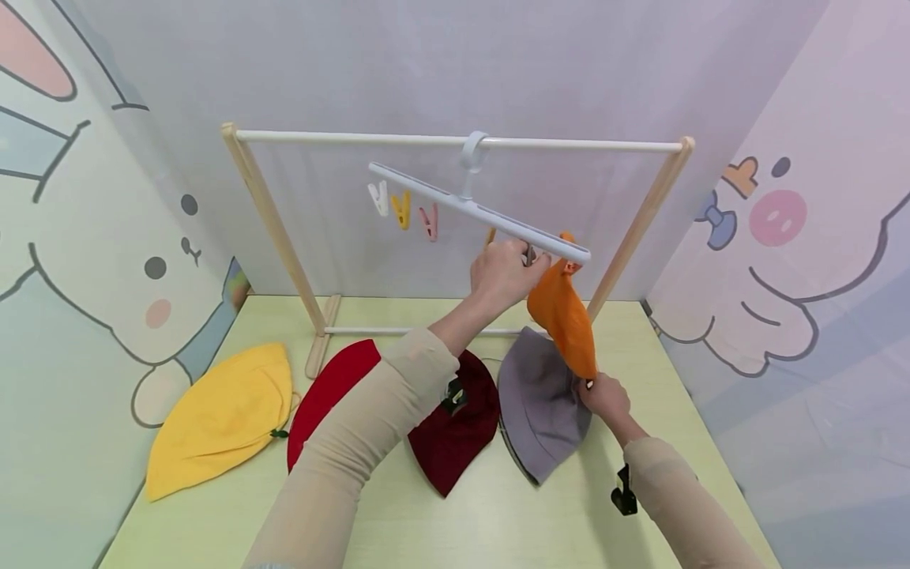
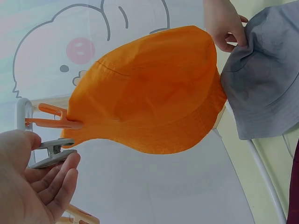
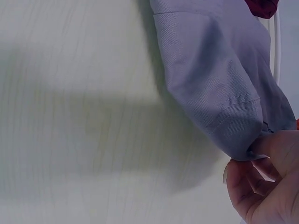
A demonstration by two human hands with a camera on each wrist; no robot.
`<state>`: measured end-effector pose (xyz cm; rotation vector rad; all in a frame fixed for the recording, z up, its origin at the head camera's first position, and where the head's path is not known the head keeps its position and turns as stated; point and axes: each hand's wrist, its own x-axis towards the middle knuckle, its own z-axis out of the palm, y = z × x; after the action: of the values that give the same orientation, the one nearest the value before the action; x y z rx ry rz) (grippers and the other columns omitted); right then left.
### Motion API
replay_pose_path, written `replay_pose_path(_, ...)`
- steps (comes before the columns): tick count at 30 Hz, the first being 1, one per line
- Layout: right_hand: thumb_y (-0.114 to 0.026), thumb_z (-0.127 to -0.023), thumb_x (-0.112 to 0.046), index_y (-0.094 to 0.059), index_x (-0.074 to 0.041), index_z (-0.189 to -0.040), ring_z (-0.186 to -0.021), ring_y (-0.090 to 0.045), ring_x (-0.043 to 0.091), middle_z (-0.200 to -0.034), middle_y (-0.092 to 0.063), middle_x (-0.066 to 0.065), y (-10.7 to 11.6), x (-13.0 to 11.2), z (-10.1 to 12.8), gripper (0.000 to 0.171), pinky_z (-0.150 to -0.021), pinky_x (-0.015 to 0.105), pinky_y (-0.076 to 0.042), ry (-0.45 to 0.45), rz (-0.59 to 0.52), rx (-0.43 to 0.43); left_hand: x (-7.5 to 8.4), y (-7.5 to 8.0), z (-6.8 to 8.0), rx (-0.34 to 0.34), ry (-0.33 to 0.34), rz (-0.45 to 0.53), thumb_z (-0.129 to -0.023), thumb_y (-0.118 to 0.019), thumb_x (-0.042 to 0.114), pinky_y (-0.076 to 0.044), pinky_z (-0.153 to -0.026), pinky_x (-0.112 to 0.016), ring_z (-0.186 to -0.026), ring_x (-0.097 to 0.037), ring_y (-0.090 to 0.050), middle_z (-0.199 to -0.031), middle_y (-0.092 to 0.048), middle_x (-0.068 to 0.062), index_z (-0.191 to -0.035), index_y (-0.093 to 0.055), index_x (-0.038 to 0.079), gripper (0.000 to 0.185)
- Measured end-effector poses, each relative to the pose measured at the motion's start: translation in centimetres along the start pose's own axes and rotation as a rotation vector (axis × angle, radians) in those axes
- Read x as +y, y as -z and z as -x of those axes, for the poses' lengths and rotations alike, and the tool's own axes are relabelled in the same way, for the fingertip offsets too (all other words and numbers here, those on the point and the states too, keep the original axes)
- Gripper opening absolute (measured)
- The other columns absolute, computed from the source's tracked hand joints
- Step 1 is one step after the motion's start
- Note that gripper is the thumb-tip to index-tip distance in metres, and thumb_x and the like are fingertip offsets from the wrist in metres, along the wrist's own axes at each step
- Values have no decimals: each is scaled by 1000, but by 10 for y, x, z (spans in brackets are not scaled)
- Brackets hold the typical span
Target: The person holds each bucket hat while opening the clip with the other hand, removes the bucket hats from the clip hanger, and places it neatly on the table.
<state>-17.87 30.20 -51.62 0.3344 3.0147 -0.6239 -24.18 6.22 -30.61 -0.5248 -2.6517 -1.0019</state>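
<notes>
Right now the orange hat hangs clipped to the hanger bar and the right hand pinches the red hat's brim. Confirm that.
Not quite. The orange hat does hang clipped to the hanger bar, but the right hand pinches the grey hat, not the red one. The right wrist view shows grey fabric between its fingers.

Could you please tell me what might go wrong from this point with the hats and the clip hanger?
The clip hanger already tilts toward the orange hat; adding weight there may tip it further. The left hand presses a grey clip beside the orange one; a slip could release it. The right hand pinches only the grey hat edge.
</notes>
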Motion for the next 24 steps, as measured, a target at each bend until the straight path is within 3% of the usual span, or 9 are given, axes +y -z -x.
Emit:
replay_pose_path(8,-55,-79,-15,-52,-5,-77,-58,-49,24,-65,-51,8,-6,6,1,10,-47,33,-35,36,28,-28,0,2,2,-2,-7,-7,-89,-51,43,-30,-41,-21,-47,-12,-46,-53,-51,4,-68,-57,18,34)
replay_pose_path(17,-53,-79,-13,-49,-5,-74,-58,-49,25,-65,-51,9,-7,6,2,10,-49,34,-35,35,58,-66,2,4,2,-16,-1,-4,-89,-51,43,-31,-42,-22,-49,-12,-47,-55,-52,5,-67,-57,18,34)
replay_pose_path(24,-53,-77,-14,-53,-3,-80,-60,-52,27,-69,-55,12,-11,7,3,11,-49,37,-38,45,71,-58,1,5,3,-11,-11,-15,-89,-50,44,-29,-41,-21,-48,-12,-47,-55,-52,4,-67,-57,19,34)
